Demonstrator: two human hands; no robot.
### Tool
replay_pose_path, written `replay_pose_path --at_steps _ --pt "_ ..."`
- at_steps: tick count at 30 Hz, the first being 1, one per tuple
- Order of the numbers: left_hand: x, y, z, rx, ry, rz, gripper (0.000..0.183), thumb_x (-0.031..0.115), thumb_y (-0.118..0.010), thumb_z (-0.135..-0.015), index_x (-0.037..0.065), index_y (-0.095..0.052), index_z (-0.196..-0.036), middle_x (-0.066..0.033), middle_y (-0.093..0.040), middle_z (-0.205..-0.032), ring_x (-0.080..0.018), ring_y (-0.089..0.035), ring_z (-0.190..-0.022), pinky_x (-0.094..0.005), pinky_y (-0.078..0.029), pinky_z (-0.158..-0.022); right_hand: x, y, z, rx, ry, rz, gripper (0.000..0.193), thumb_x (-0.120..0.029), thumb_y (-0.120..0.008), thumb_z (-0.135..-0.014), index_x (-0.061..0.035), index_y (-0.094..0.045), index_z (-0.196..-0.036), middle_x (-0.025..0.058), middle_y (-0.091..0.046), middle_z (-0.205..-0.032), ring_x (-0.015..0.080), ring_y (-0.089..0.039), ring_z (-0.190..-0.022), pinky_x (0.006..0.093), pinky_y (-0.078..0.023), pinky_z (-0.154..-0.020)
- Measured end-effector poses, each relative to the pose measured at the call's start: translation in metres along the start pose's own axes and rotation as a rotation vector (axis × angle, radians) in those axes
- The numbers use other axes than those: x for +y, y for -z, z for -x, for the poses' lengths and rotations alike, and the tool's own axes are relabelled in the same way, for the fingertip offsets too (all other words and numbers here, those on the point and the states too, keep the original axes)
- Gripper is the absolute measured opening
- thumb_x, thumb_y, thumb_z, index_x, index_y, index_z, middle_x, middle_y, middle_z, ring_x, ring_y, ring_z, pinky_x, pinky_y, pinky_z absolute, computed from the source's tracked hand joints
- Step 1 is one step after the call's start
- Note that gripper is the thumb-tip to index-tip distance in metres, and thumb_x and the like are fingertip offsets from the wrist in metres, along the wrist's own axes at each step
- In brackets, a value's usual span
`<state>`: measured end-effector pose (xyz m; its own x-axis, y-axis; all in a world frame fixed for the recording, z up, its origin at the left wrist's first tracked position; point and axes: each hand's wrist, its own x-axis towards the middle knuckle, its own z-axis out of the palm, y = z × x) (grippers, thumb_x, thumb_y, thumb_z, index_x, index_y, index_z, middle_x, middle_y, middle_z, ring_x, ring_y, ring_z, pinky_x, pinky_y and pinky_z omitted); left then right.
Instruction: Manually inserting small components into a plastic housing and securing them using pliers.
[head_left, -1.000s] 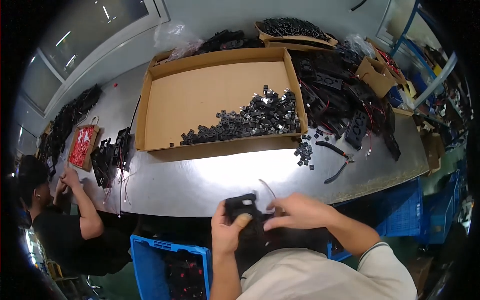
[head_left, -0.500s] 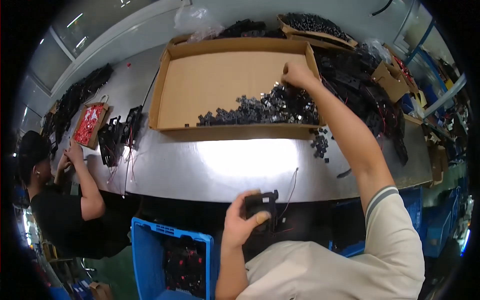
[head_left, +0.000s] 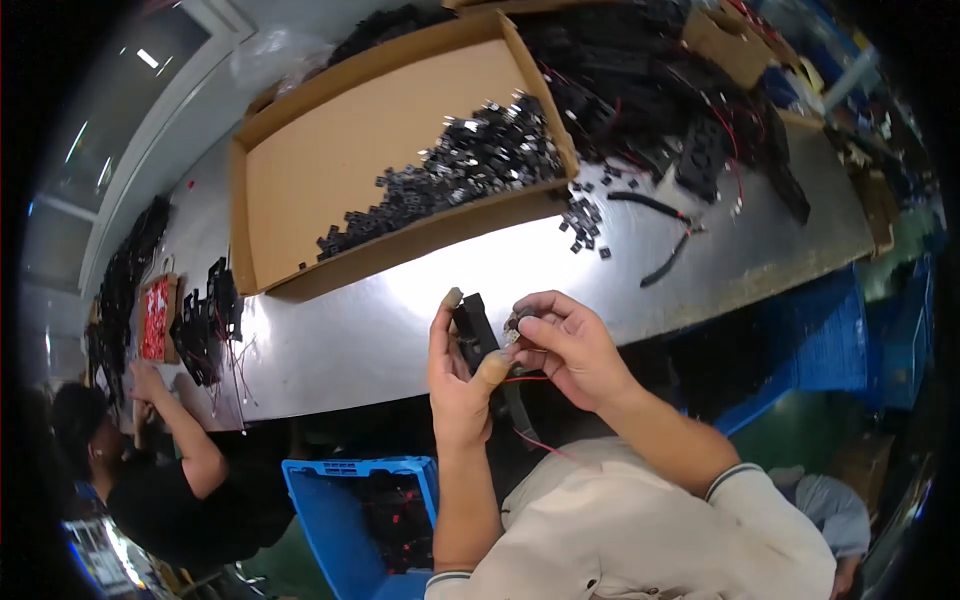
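My left hand [head_left: 462,385] is closed around a black plastic housing [head_left: 475,325], thumb on its near side and a fingertip at its top. Fingertips on this hand look covered in something yellowish. Red wire [head_left: 527,379] trails from beneath the housing. Just to its right, my right hand [head_left: 580,355] pinches a small black part with shiny metal [head_left: 514,326], partly hidden by the fingers. Beyond both hands, a shallow cardboard box [head_left: 340,140] on the metal table holds a heap of similar small black parts [head_left: 480,150].
Loose small parts [head_left: 583,222] and black-handled pliers [head_left: 665,225] lie right of the box. Black housings [head_left: 700,155] with wires pile up at the far right. A blue crate [head_left: 320,510] stands below the table edge. At left, a co-worker [head_left: 130,480] handles things by a red-filled tray [head_left: 158,318].
My right hand has come from the parts heap in the box back beside the housing, a small part in its fingers. The left hand has lifted and turned the housing. The view has tilted.
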<state>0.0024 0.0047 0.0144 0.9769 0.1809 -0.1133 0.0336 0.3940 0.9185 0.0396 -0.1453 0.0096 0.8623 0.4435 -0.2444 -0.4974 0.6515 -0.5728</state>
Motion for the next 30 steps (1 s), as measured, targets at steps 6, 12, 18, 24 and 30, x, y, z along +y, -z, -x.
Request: replay_pose_path --at_steps 6,12,18,24,30 --pt "0.003 0.000 0.015 -0.021 0.068 0.162 0.083 0.007 -0.070 -0.077 0.002 -0.031 -0.151 -0.0157 -0.055 -0.129 -0.0235 -0.060 -0.110 -0.0327 -0.050 -0.096 -0.023 0.009 0.007 -0.067 0.060 0.045 0.027 0.001 -0.061 -0.093 0.0018 -0.057 -0.119 0.0117 -0.065 -0.110 0.0192 -0.068 -0.096 0.0276 -0.057 -0.084" --pt "0.002 -0.004 0.021 -0.131 0.057 0.241 0.060 0.017 -0.068 -0.082 0.001 -0.043 -0.135 -0.0205 -0.053 -0.137 -0.0278 -0.058 -0.118 -0.0391 -0.045 -0.105 -0.027 0.000 0.017 -0.095 0.004 0.306 0.024 0.006 -0.064 -0.089 0.0044 -0.059 -0.112 0.0099 -0.062 -0.112 0.0175 -0.066 -0.099 0.0272 -0.054 -0.084" --pt "0.001 -0.004 0.022 -0.053 0.037 0.241 0.057 0.020 -0.071 -0.084 0.000 -0.048 -0.132 -0.0197 -0.054 -0.136 -0.0251 -0.058 -0.117 -0.0364 -0.044 -0.106 -0.022 -0.008 0.016 -0.177 0.322 0.608 0.023 0.007 -0.066 -0.087 0.0025 -0.063 -0.109 0.0070 -0.061 -0.108 0.0140 -0.062 -0.096 0.0258 -0.051 -0.084" --pt "0.006 -0.010 0.020 -0.057 -0.031 0.067 0.060 0.012 -0.076 -0.080 -0.001 -0.049 -0.131 -0.0148 -0.056 -0.130 -0.0224 -0.055 -0.118 -0.0364 -0.041 -0.106 -0.037 -0.012 0.019 -0.240 0.712 1.088 0.026 0.005 -0.071 -0.081 0.0008 -0.063 -0.105 0.0107 -0.064 -0.099 0.0183 -0.065 -0.085 0.0276 -0.052 -0.071" --pt "0.002 -0.002 0.017 -0.102 -0.028 0.017 0.059 0.006 -0.080 -0.074 -0.001 -0.052 -0.125 -0.0138 -0.051 -0.136 -0.0225 -0.051 -0.122 -0.0382 -0.037 -0.109 -0.046 -0.016 0.021 -0.207 0.474 1.005 0.027 0.005 -0.072 -0.081 0.0004 -0.063 -0.106 0.0087 -0.066 -0.100 0.0153 -0.065 -0.084 0.0283 -0.052 -0.074"
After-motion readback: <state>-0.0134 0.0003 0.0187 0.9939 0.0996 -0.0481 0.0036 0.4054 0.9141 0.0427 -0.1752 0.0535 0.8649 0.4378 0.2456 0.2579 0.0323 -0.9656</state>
